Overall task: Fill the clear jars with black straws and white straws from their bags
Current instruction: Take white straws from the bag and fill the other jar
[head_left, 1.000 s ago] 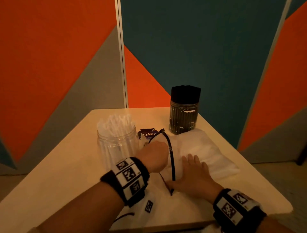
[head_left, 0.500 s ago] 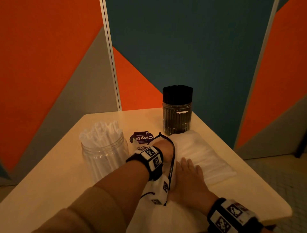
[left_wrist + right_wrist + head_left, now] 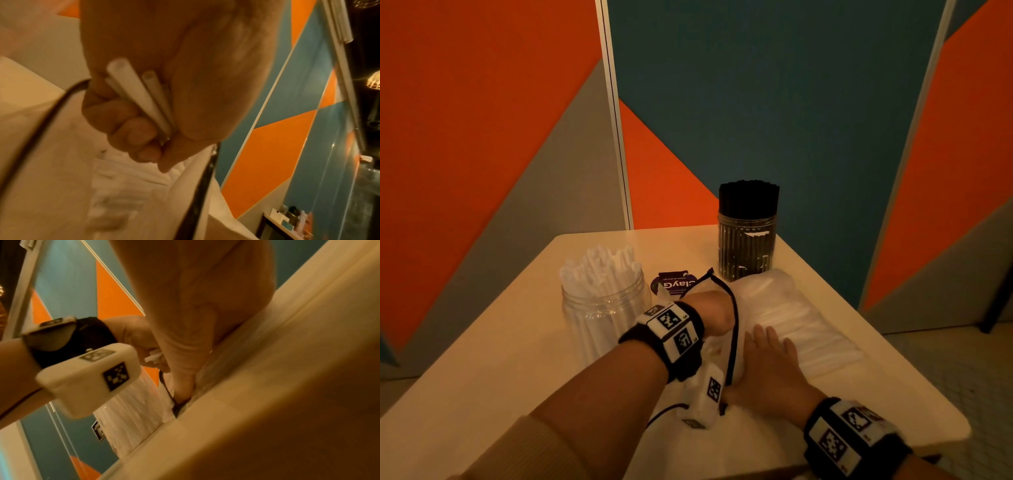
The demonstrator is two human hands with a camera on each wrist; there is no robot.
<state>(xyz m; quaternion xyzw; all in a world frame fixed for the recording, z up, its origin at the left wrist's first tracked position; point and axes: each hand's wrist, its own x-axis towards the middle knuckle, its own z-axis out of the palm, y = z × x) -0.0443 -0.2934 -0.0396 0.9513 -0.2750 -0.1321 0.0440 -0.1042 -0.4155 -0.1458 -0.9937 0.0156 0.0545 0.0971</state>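
Black jar (image 3: 747,236) packed, white jar (image 3: 604,301) approx. full; left hand (image 3: 164,81) clutches white straws (image 3: 141,97) w/ right hand (image 3: 770,363) flat on bag (image 3: 808,329).

Dim, warm amber light throughout, head view sharp at centre with wall lines bowing at the edges, bag of white straws (image 3: 115,191) smeared out of focus, table edge (image 3: 267,402) blurred, lamp (image 3: 374,81) flaring far right.

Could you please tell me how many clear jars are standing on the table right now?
2: the jar of white straws stands at the table's left, and the jar of black straws at its far edge.
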